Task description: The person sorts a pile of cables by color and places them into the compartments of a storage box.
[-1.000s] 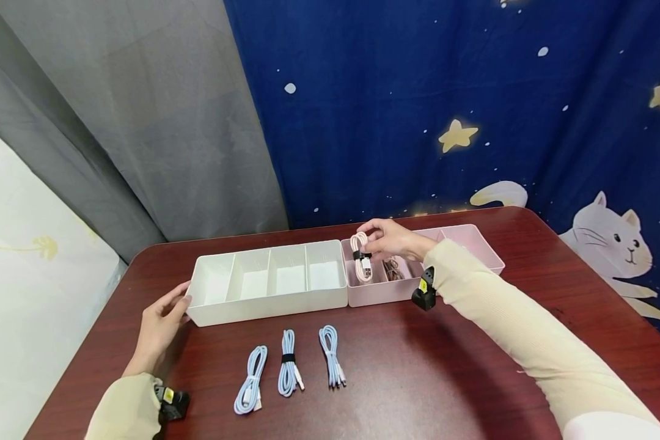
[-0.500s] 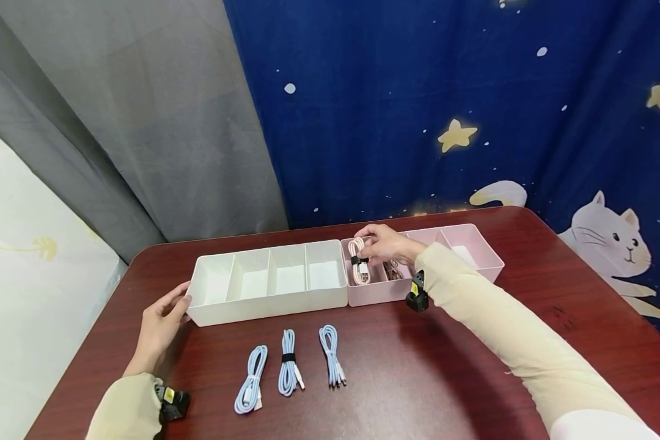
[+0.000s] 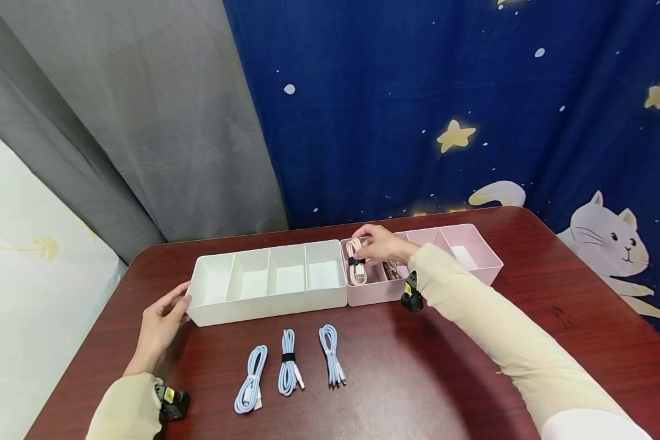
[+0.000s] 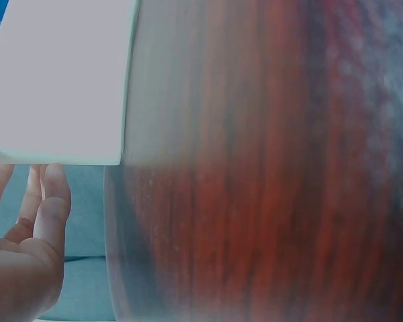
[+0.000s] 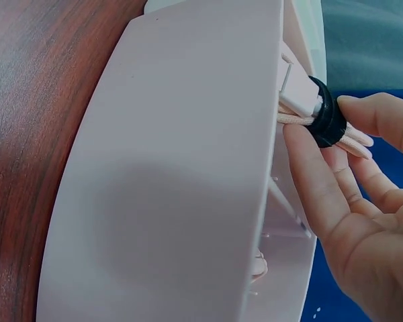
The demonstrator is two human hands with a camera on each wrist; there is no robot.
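Observation:
My right hand (image 3: 382, 244) pinches a coiled pale pink charging cable (image 3: 354, 274) by its black strap (image 5: 329, 113). The cable hangs upright in the leftmost compartment of the pink divided box (image 3: 379, 296), its lower part behind the front wall in the right wrist view. A brownish cable bundle (image 3: 392, 269) lies one compartment over, partly hidden by my hand. My left hand (image 3: 162, 321) touches the left end of the white divided box (image 3: 269, 308), fingertips against its end wall; in the left wrist view the fingers (image 4: 52, 218) reach up to that edge.
Three coiled light blue cables lie on the dark red wooden table (image 3: 407, 391) before the boxes: a left one (image 3: 251, 379), a middle one (image 3: 288, 373) with a black strap, and a right one (image 3: 330, 351). Curtains (image 3: 374, 110) hang behind the table.
My right hand has moved a little left and down, carrying the pink cable deeper into the leftmost pink compartment. My left hand and the blue cables have stayed put.

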